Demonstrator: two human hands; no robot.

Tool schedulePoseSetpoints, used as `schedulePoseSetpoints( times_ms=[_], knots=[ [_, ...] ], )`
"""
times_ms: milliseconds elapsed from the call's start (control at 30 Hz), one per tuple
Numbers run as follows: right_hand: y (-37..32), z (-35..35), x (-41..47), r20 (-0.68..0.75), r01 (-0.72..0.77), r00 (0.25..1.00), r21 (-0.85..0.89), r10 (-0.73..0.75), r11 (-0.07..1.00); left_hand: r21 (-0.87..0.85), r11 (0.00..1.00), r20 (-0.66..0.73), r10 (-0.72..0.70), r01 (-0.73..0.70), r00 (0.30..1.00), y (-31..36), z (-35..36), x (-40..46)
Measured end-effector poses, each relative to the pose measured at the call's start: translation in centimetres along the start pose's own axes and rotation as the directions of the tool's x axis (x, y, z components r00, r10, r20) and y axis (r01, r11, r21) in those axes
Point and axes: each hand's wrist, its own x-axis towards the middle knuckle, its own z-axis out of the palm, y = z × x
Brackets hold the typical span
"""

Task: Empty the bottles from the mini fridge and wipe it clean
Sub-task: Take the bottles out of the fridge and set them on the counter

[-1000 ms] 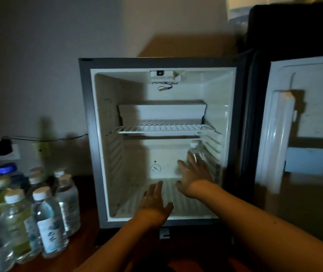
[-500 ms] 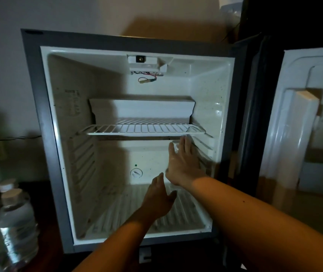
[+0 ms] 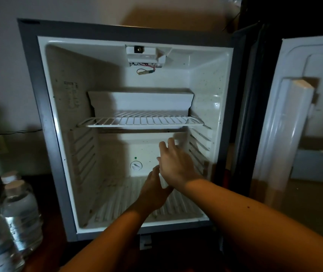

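Nearest, on the left, a bunch of water bottles (image 3: 19, 211) stood close together on the dark counter (image 3: 44, 250), already out of the mini fridge (image 3: 44, 122). They stood so close that 1 bump from an elbow could probably knock some over.

Farther in, both hands reached into the bottom part of the fridge. The left hand (image 3: 152, 190) was spread, with nothing in it. The right hand (image 3: 176, 163) was spread too, fingers up, by the back right corner. A small pale thing showed past its fingertips, maybe a last bottle, but it was too blurry to tell. A quick grab in that dim corner could tip it.

The wire shelf (image 3: 141, 122) was bare. The walls looked white with many little dark specks, so wiping was not done yet.
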Motion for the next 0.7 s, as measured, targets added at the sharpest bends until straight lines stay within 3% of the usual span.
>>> schedulePoseSetpoints(
  times_ms=[167, 333, 567, 700],
  knots=[
    [-0.7, -1.4, -1.1, -0.028, 0.012, 1.0, 0.132, -0.008, 0.991, -0.045, 0.999, -0.004, 0.008, -0.009, 1.0, 0.3, -1.2, -1.8],
    [-1.6, -3.5, -2.0, 0.051, 0.016, 0.998, 0.347, -0.036, 0.938, -0.062, 0.996, -0.048, -0.068, 0.065, 0.997, 0.7, -3.4, -3.1],
    [-2.7, -6.1, -3.7, 0.026, 0.048, 0.997, 0.529, -0.073, 0.847, 0.027, 0.988, 0.113, -0.154, 0.152, 0.982, 0.6, -6.8, -7.1],
    [-4.1, -7.6, -4.3, -0.001, 0.094, 0.993, 0.606, -0.118, 0.79, 0.015, 0.99, 0.064, -0.139, 0.138, 0.988, 1.7, -8.6, -10.1]
  ],
)
